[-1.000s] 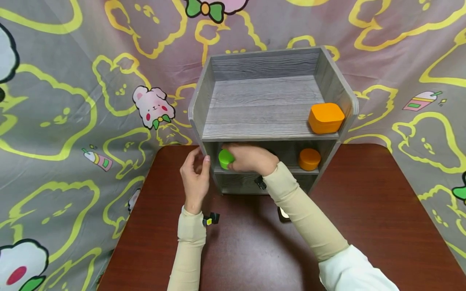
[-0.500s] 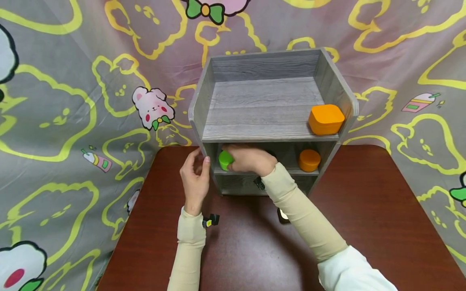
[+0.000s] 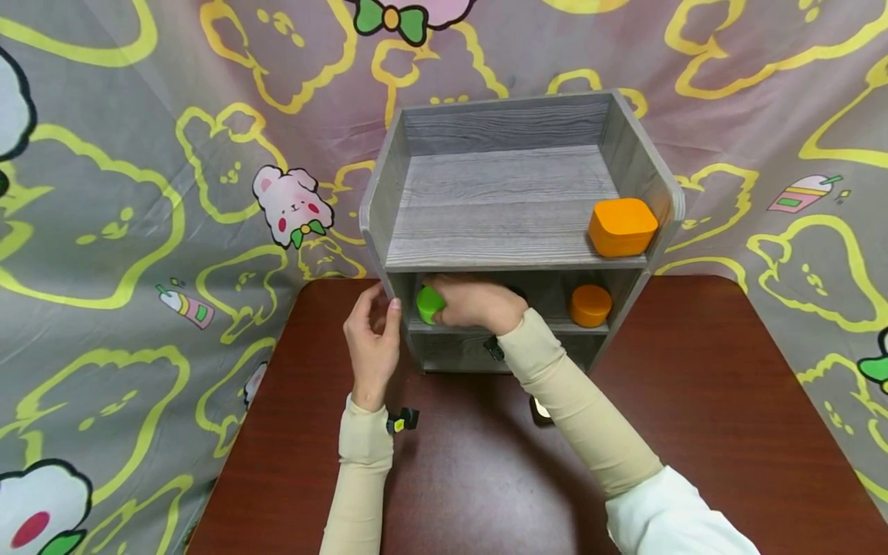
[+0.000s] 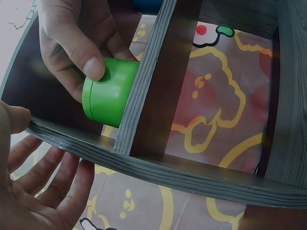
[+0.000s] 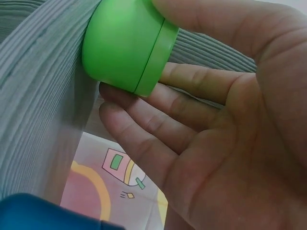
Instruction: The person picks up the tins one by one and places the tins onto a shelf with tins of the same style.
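Right hand (image 3: 479, 302) grasping green jar (image 3: 430, 305), thumb one side, fingers opposite. Jar sits at the front left corner of the rack's (image 3: 513, 173) middle shelf (image 4: 141, 91), rounded base at the board; resting or just lifted, cannot tell. Left hand (image 3: 372, 343) at the rack's left front edge, thumb and fingers either side of the panel; looks like a light steadying hold.

Handling, my estimate: jar light, walls stiff, probably plastic; unlikely to dent or shatter. Surface smooth, faintly glossy, so apt to slip or spin if pinched by fingertips alone. Seam visible near the palm end; the band beyond it reads as a lid (image 5: 160, 57), possibly loose. Better hold: round the body, below the seam, thumb squarely opposite the fingers.

Nearby: blue thing (image 5: 43, 213) farther along the same shelf; orange tub (image 3: 590, 306) near its right end; orange box (image 3: 622, 228) at the top's front right corner.
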The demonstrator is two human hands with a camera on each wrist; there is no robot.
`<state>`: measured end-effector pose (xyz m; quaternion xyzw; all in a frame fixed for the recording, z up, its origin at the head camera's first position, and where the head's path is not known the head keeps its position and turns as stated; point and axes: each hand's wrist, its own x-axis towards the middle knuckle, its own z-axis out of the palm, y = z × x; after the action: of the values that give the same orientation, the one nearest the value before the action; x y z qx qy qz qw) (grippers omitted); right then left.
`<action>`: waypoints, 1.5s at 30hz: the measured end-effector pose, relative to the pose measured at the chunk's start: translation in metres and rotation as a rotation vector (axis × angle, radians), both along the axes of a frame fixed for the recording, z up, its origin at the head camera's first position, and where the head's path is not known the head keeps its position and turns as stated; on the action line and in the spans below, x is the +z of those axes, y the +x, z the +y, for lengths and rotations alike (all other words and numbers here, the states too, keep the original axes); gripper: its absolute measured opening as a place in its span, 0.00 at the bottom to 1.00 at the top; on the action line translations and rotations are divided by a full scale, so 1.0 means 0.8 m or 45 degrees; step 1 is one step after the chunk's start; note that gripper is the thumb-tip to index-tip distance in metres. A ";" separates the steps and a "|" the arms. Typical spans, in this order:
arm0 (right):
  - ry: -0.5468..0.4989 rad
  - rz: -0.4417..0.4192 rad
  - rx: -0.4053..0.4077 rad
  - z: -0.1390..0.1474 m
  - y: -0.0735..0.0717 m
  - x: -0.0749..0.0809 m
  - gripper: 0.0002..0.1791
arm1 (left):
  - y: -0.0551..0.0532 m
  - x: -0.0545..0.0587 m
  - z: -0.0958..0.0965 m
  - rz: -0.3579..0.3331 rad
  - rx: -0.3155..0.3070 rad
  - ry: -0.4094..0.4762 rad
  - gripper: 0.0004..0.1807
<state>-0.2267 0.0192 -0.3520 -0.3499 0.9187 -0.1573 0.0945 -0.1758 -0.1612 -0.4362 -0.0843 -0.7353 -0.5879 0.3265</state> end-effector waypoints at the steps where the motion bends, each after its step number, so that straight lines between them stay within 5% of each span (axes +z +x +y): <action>1: -0.002 0.006 0.001 0.000 0.000 0.000 0.13 | 0.000 0.000 0.000 0.000 -0.001 0.003 0.14; 12: -0.039 0.110 0.011 0.001 0.009 0.005 0.30 | 0.000 -0.001 0.000 0.007 0.016 0.004 0.14; 24: -0.149 0.299 0.034 0.014 0.033 0.003 0.19 | 0.000 0.000 0.001 0.001 0.017 -0.009 0.14; 30: -0.231 0.437 0.066 0.024 0.053 0.003 0.26 | -0.001 -0.001 0.000 0.011 0.013 -0.012 0.15; 45: -0.446 0.550 0.140 0.047 0.092 -0.001 0.27 | 0.002 0.002 0.001 -0.013 0.022 -0.019 0.15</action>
<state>-0.1533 0.0567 -0.3531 -0.4357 0.8559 -0.2302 -0.1568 -0.1743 -0.1607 -0.4348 -0.0775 -0.7421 -0.5800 0.3270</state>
